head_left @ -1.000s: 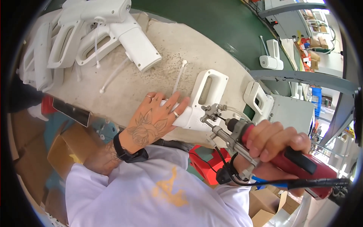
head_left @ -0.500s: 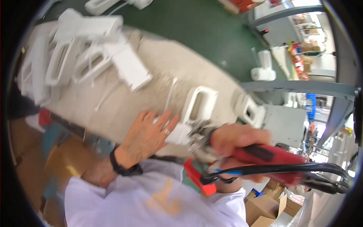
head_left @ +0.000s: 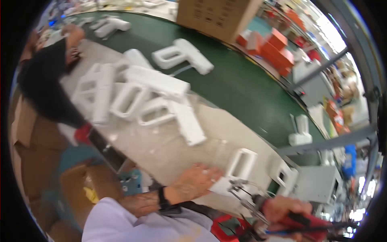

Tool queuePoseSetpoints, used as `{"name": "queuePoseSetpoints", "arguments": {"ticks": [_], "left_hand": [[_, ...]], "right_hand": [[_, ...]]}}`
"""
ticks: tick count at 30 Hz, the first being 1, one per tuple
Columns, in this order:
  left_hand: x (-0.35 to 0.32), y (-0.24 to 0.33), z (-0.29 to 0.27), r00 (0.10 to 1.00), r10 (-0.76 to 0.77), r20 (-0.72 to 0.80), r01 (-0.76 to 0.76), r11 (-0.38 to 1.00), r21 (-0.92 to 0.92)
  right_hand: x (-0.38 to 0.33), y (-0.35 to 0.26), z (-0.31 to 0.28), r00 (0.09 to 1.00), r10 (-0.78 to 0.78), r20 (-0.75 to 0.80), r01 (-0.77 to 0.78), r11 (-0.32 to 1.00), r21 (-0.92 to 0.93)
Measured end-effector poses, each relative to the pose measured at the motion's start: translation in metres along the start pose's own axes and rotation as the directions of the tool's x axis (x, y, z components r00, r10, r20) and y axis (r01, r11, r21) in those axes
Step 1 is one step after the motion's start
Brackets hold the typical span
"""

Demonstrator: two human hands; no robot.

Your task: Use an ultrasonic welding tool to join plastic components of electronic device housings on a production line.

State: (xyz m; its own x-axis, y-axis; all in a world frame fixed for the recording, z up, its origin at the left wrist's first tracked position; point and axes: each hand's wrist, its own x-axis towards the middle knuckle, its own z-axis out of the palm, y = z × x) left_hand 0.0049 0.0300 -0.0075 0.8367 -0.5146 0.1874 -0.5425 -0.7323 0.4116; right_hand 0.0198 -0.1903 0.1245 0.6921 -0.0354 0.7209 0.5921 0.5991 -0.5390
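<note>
My left hand (head_left: 195, 183) lies with outstretched, slightly blurred fingers on a white plastic housing (head_left: 221, 188), whose loop-shaped handle (head_left: 244, 158) points away from me. My right hand (head_left: 284, 209) is wrapped round a red power tool (head_left: 308, 226) with a black cable. The tool's metal front end (head_left: 246, 201) reaches to the right end of the housing; whether it touches is blurred. Further left lies a heap of similar white pistol-shaped housings (head_left: 159, 82). A single white housing (head_left: 284, 177) sits to the right, near the worktop's edge.
A pale worktop (head_left: 157, 153) runs beside a green belt (head_left: 246, 97) carrying another white housing (head_left: 187, 56). A co-worker's dark sleeve (head_left: 44, 84) reaches in at left. A cardboard box (head_left: 217, 18) stands beyond; an open carton (head_left: 76, 181) is lower left. Grey metal posts (head_left: 330, 141) stand right.
The view has swung left and up, so the scene sits lower and further right; the co-worker's arm and large box now show. My left hand stays on the housing, and my right still grips the tool.
</note>
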Motion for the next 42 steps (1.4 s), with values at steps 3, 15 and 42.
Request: {"name": "queuePoseSetpoints", "arguments": {"ticks": [3,15,42], "left_hand": [[0.009,0.003,0.006,1.0,-0.012,-0.02,0.013,0.998,0.063],[0.025,-0.017,-0.003,0.998,-0.067,0.003,0.067,0.996,0.067],[0.024,-0.002,-0.017,0.99,-0.003,-0.138,-0.018,0.989,-0.148]], "right_hand": [[0.023,-0.028,0.004,0.923,0.186,0.337,-0.125,0.973,-0.193],[0.01,0.017,0.018,0.953,0.257,0.157,-0.217,0.948,-0.234],[0.002,0.013,0.016,0.962,0.264,0.076,-0.235,0.934,-0.269]]}}
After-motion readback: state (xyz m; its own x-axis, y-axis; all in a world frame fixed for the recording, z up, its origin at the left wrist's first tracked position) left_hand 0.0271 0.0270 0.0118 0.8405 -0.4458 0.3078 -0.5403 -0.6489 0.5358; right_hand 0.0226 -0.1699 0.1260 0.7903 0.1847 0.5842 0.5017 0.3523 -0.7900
